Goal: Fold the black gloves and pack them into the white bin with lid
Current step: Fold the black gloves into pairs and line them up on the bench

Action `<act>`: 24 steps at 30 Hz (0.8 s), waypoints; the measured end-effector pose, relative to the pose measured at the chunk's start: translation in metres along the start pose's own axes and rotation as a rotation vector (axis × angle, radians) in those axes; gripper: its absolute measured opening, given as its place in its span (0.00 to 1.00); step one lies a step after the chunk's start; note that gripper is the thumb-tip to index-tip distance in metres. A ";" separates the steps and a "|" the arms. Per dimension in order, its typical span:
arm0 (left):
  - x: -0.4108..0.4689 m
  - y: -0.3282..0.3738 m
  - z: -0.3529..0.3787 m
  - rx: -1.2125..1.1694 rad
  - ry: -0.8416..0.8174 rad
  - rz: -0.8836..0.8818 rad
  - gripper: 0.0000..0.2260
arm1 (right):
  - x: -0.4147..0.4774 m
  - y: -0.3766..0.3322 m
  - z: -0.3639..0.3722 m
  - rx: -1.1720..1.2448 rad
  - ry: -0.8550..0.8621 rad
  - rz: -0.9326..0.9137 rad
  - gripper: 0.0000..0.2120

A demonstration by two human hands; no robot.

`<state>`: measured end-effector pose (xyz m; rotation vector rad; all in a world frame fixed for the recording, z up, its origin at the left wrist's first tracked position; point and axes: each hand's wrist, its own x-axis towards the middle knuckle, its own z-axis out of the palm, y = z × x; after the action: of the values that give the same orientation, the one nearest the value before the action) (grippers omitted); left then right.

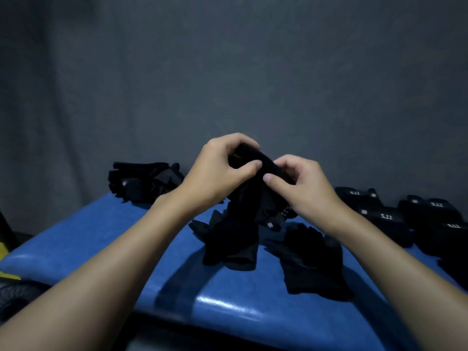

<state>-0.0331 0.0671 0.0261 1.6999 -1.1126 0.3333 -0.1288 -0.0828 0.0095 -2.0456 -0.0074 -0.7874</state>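
Observation:
My left hand (220, 171) and my right hand (301, 181) both pinch the top of a black glove (255, 196) held up above the blue table (106, 239). The rest of that glove hangs down toward the table. Beneath it lies a loose black glove (228, 247), and another black glove (314, 264) lies flat to its right. A heap of black gloves (144, 181) sits at the table's far left edge. Folded black gloves with white "5.11" lettering (385, 216) are lined up at the right. No white bin shows in the head view.
A dark grey wall (228, 72) stands behind the table. The table's front edge (228, 307) shines near me. At the far left, something yellow (7, 274) and a dark shape (15, 295) lie below table level.

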 end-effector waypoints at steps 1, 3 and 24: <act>0.000 0.001 0.001 -0.019 -0.042 -0.028 0.13 | -0.004 -0.001 -0.005 0.037 0.026 0.016 0.02; -0.004 0.001 0.003 -0.059 -0.129 -0.111 0.20 | -0.012 0.001 -0.016 0.112 0.071 0.063 0.02; -0.029 0.006 0.066 -0.291 -0.141 -0.199 0.17 | -0.071 0.020 -0.066 -0.078 0.044 0.319 0.11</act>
<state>-0.0714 0.0251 -0.0183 1.5737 -1.0272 -0.0728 -0.2142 -0.1247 -0.0186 -2.0344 0.3708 -0.6390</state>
